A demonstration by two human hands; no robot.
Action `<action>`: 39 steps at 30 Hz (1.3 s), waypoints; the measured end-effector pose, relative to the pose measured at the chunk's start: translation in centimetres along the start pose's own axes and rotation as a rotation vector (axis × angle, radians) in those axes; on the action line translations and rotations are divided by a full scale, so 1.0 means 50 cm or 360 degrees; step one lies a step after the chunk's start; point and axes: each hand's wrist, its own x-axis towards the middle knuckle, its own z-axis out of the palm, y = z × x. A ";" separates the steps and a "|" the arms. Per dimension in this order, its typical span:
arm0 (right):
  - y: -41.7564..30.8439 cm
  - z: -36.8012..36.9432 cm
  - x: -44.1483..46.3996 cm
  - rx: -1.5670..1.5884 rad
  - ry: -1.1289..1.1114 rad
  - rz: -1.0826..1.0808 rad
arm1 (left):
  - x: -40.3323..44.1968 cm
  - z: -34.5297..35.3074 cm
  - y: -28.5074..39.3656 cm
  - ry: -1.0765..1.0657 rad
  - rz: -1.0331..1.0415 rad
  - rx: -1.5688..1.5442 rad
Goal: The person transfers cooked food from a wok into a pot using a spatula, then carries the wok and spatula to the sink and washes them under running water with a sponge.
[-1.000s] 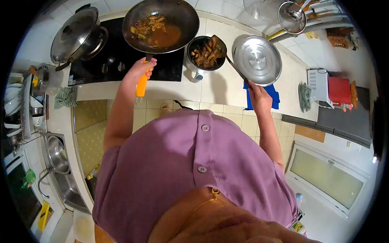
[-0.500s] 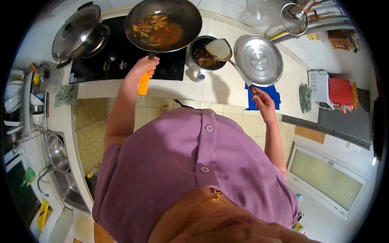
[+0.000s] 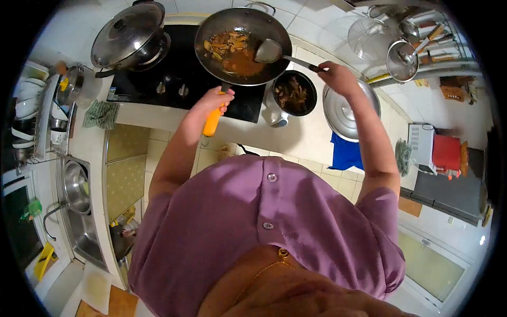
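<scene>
My left hand [image 3: 214, 101] is wrapped round the orange handle [image 3: 212, 122] of a dark wok [image 3: 211, 31], which holds brown pieces of food [image 3: 228, 45] in reddish-brown sauce. In my right hand [image 3: 338, 78] is the dark grip of a metal spatula [image 3: 269, 51]. The spatula's blade is inside the wok, over the right part of the sauce. Just right of and below the wok, a pot [image 3: 275, 112] with a dark inside holds more dark brown food [image 3: 293, 94]. A round metal lid [image 3: 338, 112] lies on the counter, partly under my right forearm.
A covered pan [image 3: 127, 38] sits at the left of the black stove [image 3: 142, 87]. Beyond the lid's near edge is a blue cloth [image 3: 346, 154]. A metal strainer [image 3: 403, 62] and utensils hang at the upper right. The sink [image 3: 87, 232] is at the left.
The spatula has moved from over the pot up and left into the wok, with my right hand raised on its grip. My left hand still holds the wok handle. The camera view has shifted.
</scene>
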 end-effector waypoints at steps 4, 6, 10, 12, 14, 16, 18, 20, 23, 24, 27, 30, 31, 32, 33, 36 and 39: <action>0.048 -0.026 0.091 -0.0219 0.0042 -0.0155 | -0.005 0.003 0.005 0.0004 0.0022 0.0063; 0.072 -0.033 0.134 -0.0220 -0.0096 -0.0166 | -0.007 0.004 0.006 0.0004 0.0007 0.0043; 0.136 0.032 0.218 0.0021 -0.0152 -0.0198 | 0.001 -0.003 0.003 -0.0022 -0.0013 -0.0012; 0.114 0.074 0.239 0.0171 -0.0220 -0.0174 | 0.004 -0.006 0.004 -0.0042 -0.0032 -0.0014; 0.080 0.117 0.253 0.0301 -0.0254 -0.0287 | 0.006 -0.011 0.004 -0.0060 -0.0021 -0.0033; 0.058 0.179 0.268 0.0522 -0.0222 -0.0354 | 0.001 -0.010 0.008 -0.0078 -0.0013 -0.0051; 0.035 0.228 0.269 0.0688 -0.0202 -0.0320 | -0.011 -0.003 0.018 -0.0052 0.0011 0.0006; 0.024 0.249 0.268 0.0802 -0.0195 -0.0318 | -0.004 -0.001 0.012 -0.0036 0.0017 0.0005; -0.027 0.212 0.213 0.0566 -0.0099 -0.0270 | -0.001 0.002 0.009 -0.0025 0.0013 -0.0006; -0.024 0.222 0.206 0.0536 -0.0020 -0.0250 | -0.002 0.003 0.008 -0.0029 -0.0005 -0.0015; -0.023 0.231 0.175 0.0511 0.0087 -0.0196 | -0.005 0.007 0.007 -0.0010 0.0004 0.0014; -0.009 0.242 0.148 0.0584 0.0146 -0.0165 | -0.011 0.009 0.012 0.0012 -0.0010 0.0014; -0.001 0.248 0.140 0.0654 0.0178 -0.0174 | -0.012 0.009 0.013 0.0008 -0.0008 0.0021; 0.007 0.252 0.130 0.0655 0.0184 -0.0169 | -0.013 0.009 0.015 0.0012 -0.0009 0.0032; 0.007 0.248 0.114 0.0730 0.0182 -0.0118 | -0.013 0.009 0.018 0.0014 -0.0009 0.0043; 0.012 0.240 0.059 0.0921 0.0173 -0.0068 | -0.003 0.005 0.010 0.0011 -0.0019 0.0047; 0.048 0.270 0.037 0.1109 0.0182 -0.0088 | -0.009 0.012 0.012 0.0053 -0.0016 0.0065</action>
